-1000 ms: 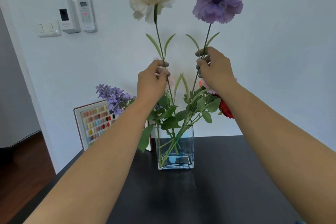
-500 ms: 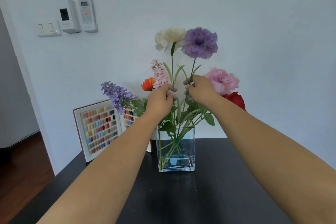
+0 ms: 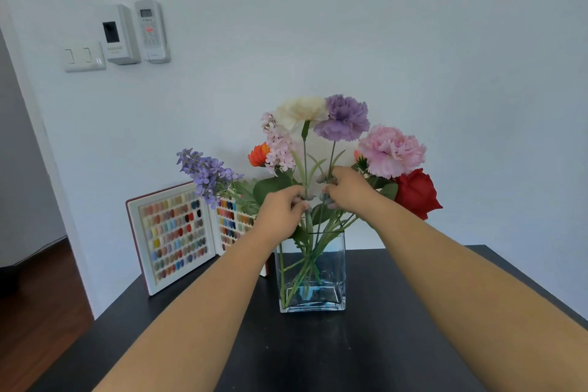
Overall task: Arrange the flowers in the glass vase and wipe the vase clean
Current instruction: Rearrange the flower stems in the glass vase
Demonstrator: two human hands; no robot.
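The glass vase (image 3: 312, 270) stands on the black table (image 3: 381, 344) with every visible flower in it. The left hand (image 3: 280, 210) pinches the cream carnation (image 3: 300, 111) stem and the right hand (image 3: 346, 189) the purple carnation (image 3: 343, 118) stem, both apparently seated. Arranging looks nearly done; wiping remains, and no cloth is visible.

I see a cream carnation (image 3: 300, 111) beside a purple carnation (image 3: 343, 118) at centre frame, with a pale pink carnation (image 3: 389, 151) and a deep red rose (image 3: 415, 192) to their right. Left of them sit a small orange bloom (image 3: 258, 155), a light pink sprig (image 3: 280, 146) and a lavender-blue sprig (image 3: 205, 173). Stems are green in the clear, blue-tinted vase (image 3: 331, 267). The table (image 3: 350, 353) is black; the swatch board (image 3: 173, 237) at lower left shows rows of multicoloured dots in a white frame.
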